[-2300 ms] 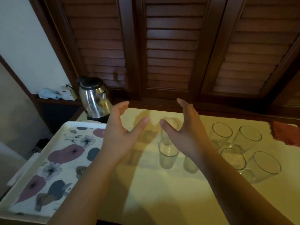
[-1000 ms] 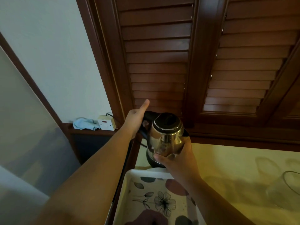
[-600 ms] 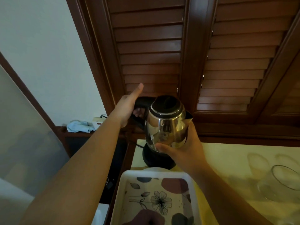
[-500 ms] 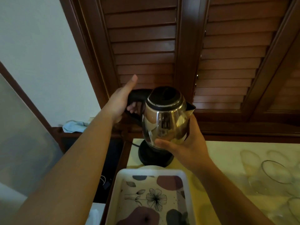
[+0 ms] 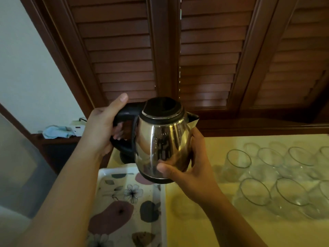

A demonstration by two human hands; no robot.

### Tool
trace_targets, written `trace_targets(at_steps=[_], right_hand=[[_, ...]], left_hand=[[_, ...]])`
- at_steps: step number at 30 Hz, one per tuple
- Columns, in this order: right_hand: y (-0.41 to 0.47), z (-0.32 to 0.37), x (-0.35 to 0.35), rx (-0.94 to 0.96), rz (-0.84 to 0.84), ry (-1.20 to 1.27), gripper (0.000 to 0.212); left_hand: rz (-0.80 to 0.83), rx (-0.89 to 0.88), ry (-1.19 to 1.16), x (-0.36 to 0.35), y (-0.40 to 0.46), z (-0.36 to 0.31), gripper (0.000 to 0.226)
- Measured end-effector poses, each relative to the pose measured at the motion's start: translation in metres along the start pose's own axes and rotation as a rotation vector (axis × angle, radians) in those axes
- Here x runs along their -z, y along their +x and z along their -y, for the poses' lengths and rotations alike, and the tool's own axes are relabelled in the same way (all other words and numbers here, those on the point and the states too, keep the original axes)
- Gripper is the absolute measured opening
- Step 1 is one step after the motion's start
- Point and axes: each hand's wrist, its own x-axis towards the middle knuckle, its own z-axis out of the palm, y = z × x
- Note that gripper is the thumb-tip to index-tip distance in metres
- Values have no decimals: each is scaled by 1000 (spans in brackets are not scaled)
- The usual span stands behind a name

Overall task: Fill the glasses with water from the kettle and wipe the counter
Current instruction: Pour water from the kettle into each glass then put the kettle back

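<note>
Nearest the camera lay the floral tray [image 5: 105, 177] at the counter's left end, with the yellow counter [image 5: 192, 229] running off to the right. Above the tray's far edge the steel kettle [image 5: 160, 139] hung in the air between both hands. The left hand [image 5: 101, 129] was wrapped around the black handle, thumb stretched along its top. The right hand [image 5: 192, 168] cupped the lower body of the kettle, thumb across the front and fingers curved behind.

A second before, the kettle had sat on its black base [image 5: 124, 155]; over the last half second it had been lifted clear and carried toward the person and rightward, so the base now showed bare behind it, at the counter's back left corner. The spout pointed right, toward the glasses [image 5: 267, 175], which stood clustered on the counter, well apart from the kettle and, as far as could be told, empty. That likely meant the pick-up was done and pouring was next, the kettle needing to travel right first.

Farther back, a light blue cloth [image 5: 57, 131] lay on a dark side ledge beside a white socket box [image 5: 77, 124], below the louvred wooden shutters [image 5: 195, 59].
</note>
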Motion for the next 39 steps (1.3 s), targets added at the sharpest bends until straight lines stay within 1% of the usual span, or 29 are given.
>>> trace_targets(at_steps=[4,6,9,11,15,18,23,27,31,33,36,39], right_hand=[[-18,-20,11,-26,10,-42,100],[-26,-28,14,-56,22,-32,102],[-34,-33,18,-125,36,37,100],[-37,-38,19,-157,14,55,101],[-42,-49,27,-197,-30,81,105],[-46,-56,34,-208,-34,102,107],[-50,-63,43,-221,-27,146,105],[-51,-69,50,-237,-26,156,102],[-48,-71,55,-235,-44,169,100],[-48,-72,57,-231,-57,182,100],[-47,-73,59,-233,-85,202,102],[-47,-75,61,-226,-93,209,101]], left_hand=[[-129,74,25,-20,-24,6,57],[-169,124,21,-29,-32,9,53],[-172,151,55,-42,-40,14,54],[-177,144,91,-51,-45,16,58],[-183,145,127,-69,-48,21,57],[-205,150,159,-80,-48,23,58],[-237,141,226,-98,-50,23,51],[-247,133,254,-107,-51,20,55],[-253,129,274,-112,-47,20,53],[-241,128,295,-115,-44,19,56],[-198,128,315,-120,-42,16,69],[-189,138,324,-124,-39,15,66]])
